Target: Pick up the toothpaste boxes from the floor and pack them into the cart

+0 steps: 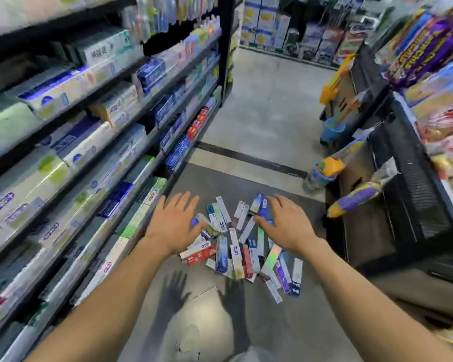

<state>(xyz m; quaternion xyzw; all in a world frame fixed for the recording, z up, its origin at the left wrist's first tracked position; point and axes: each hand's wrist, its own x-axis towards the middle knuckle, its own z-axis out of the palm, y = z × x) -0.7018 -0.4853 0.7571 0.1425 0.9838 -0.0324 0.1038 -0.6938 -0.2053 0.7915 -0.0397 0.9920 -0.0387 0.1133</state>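
Several toothpaste boxes (242, 246) lie scattered in a heap on the grey floor of a shop aisle. My left hand (177, 222) hovers above the heap's left side, palm down, fingers spread and straight, holding nothing. My right hand (285, 223) is stretched out over the heap's right side, fingers extended; a blue box (263, 209) shows just past its fingers, and I cannot tell whether they touch it. Both hands cast shadows on the floor below. No cart is in view.
Shelves (94, 142) stocked with toothpaste and tissue packs run along the left. A dark display rack (403, 184) with snacks and hanging toys stands on the right. A small printed bucket (318, 176) sits on the floor by it. The aisle floor (267, 105) continues ahead.
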